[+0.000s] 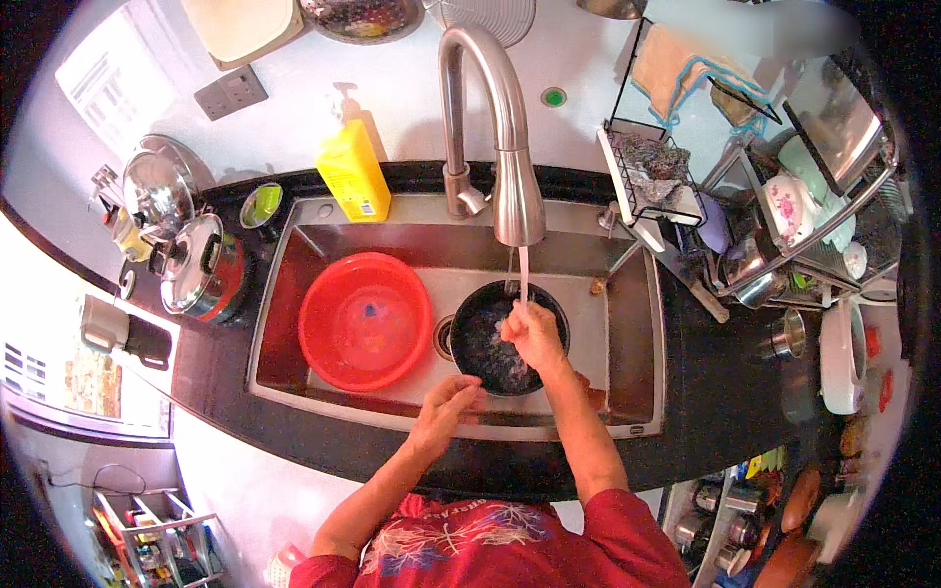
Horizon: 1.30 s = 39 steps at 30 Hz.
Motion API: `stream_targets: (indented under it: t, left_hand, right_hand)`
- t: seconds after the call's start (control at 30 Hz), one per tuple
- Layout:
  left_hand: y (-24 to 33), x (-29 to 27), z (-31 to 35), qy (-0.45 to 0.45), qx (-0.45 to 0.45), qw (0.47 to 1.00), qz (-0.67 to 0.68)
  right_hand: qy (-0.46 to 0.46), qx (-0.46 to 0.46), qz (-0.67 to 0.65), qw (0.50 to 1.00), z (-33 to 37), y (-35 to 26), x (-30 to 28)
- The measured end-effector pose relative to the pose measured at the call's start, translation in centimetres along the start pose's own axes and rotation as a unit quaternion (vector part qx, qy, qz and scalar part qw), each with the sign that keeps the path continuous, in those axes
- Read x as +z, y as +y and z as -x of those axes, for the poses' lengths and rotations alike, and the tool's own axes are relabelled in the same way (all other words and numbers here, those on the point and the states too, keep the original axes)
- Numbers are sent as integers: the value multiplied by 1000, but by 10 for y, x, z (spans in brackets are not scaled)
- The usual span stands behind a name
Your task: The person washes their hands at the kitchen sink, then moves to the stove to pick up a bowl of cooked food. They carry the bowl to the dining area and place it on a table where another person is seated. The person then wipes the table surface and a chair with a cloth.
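Observation:
Water runs from the steel faucet into a round black pan in the sink, and the water in it is churning. My right hand is in the stream over the pan, fingers curled closed; whatever they may hold is hidden. At the pan's near left rim is my left hand, its fingers stretched out and slightly smeared by motion, with nothing seen in it. Left of the pan, a red plastic basin sits in the steel sink, with a little blue spot inside.
A yellow pump bottle stands behind the sink. On the left counter are a lidded steel pot and a small cup. To the right, a dish rack holds bowls, near a knife and a steel cup.

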<state>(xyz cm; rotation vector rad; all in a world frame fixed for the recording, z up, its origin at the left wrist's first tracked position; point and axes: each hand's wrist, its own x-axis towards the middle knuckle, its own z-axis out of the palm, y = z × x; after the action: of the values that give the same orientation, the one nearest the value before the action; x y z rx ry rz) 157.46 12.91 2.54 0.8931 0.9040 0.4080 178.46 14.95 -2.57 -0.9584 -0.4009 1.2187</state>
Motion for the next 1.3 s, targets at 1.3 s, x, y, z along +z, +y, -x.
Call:
stream_targets:
  t: [1.3]
  left_hand:
    - [-35, -123, 123, 292, 43, 951, 94]
  right_hand:
    - [-174, -86, 130, 972, -29, -144, 48]
